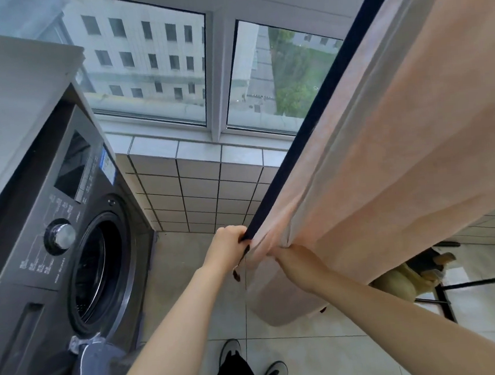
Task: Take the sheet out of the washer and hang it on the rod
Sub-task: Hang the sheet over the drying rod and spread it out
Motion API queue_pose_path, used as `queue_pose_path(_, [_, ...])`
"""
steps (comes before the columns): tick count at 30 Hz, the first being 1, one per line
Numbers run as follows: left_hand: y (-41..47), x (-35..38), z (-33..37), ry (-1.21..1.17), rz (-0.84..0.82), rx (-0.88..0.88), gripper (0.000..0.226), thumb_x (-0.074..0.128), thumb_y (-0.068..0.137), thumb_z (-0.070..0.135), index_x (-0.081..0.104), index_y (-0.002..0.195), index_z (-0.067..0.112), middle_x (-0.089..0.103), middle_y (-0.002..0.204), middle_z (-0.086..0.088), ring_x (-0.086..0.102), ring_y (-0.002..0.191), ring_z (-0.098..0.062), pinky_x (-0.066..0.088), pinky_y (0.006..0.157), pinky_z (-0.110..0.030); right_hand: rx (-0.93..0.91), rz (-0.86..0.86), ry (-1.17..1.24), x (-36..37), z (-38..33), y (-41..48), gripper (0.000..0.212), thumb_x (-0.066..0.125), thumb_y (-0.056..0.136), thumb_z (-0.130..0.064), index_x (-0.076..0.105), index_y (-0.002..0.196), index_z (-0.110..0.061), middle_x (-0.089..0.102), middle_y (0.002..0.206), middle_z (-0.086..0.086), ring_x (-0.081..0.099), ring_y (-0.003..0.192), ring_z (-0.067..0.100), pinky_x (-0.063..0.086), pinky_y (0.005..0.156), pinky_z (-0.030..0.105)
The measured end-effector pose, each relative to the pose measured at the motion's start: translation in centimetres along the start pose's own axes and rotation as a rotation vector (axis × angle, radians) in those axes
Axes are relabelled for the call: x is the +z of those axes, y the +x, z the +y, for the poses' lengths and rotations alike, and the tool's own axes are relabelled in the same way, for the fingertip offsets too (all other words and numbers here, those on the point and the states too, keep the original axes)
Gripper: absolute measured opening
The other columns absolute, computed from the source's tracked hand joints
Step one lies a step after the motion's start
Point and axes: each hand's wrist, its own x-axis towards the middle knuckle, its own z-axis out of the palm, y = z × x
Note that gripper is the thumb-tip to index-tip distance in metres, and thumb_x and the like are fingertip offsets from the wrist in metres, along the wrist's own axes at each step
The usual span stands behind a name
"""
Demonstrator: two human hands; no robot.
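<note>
A pale pink sheet point(400, 145) hangs in long folds over a dark rod point(317, 116) that runs from the top right down to the middle of the view. My left hand point(227, 245) is closed around the near end of the rod. My right hand point(290, 255) pinches the sheet's near edge just beside the rod end. The dark grey front-loading washer point(51, 232) stands at the left with its round door point(98, 373) swung open and the drum point(96, 273) dark inside.
A tiled low wall point(204, 184) and a window point(171, 69) lie straight ahead. My feet point(251, 361) stand on the pale floor tiles. At the right, a black rack frame point(444, 290) and a yellowish object sit under the sheet.
</note>
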Motion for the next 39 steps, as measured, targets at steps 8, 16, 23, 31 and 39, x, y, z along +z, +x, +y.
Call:
queue_pose_path(8, [-0.3,-1.8,3.3,-0.204,0.0,-0.024,0.01,0.065,0.083,0.014,0.072,0.082,0.021,0.072,0.077,0.008,0.068,0.077,-0.012,0.055,0.074,-0.029,-0.166,-0.044,-0.252,-1.9,-0.7,-0.9,0.044,0.037,0.099,-0.025,0.042,0.142,-0.031,0.053,0.124,0.011,0.053,0.105,0.03,0.045,0.086,0.04])
queue_pose_path(16, [0.3,-6.9,12.1,-0.454,-0.155,0.096,0.046,0.046,0.082,-0.011,0.069,0.103,0.023,0.074,0.098,0.009,0.068,0.095,-0.009,0.053,0.079,-0.023,-0.424,0.216,-0.339,-7.2,-0.3,-4.7,0.058,0.045,0.094,-0.012,0.03,0.146,-0.033,0.034,0.148,-0.01,0.032,0.133,0.011,0.04,0.103,0.032])
queue_pose_path(23, [0.2,-10.9,21.1,-0.601,-0.019,0.251,0.047,0.044,0.091,0.053,0.066,0.112,0.016,0.069,0.113,-0.009,0.065,0.104,-0.029,0.047,0.097,-0.041,-0.563,0.643,-0.551,-15.7,-0.2,-6.9,0.021,0.07,0.07,-0.018,0.068,0.091,-0.022,0.065,0.094,-0.003,0.063,0.092,0.023,0.057,0.071,0.031])
queue_pose_path(31, [-2.8,-14.2,34.1,-0.607,0.508,0.496,0.02,0.058,0.094,0.023,0.065,0.09,0.006,0.061,0.066,0.006,0.055,0.063,-0.009,0.049,0.063,-0.027,-0.727,1.02,-0.714,-26.4,-0.8,-12.6,0.021,0.073,0.065,-0.011,0.07,0.086,-0.015,0.063,0.091,0.002,0.058,0.097,0.03,0.051,0.081,0.038])
queue_pose_path(39, [-4.3,-16.4,42.4,-0.669,0.866,0.502,0.024,0.056,0.096,0.029,0.065,0.076,0.017,0.056,0.063,0.007,0.051,0.055,-0.004,0.042,0.053,-0.018,-0.992,1.392,-0.692,-36.8,-2.0,-17.6,0.021,0.068,0.075,-0.007,0.069,0.096,-0.01,0.063,0.109,0.008,0.042,0.112,0.03,0.031,0.101,0.034])
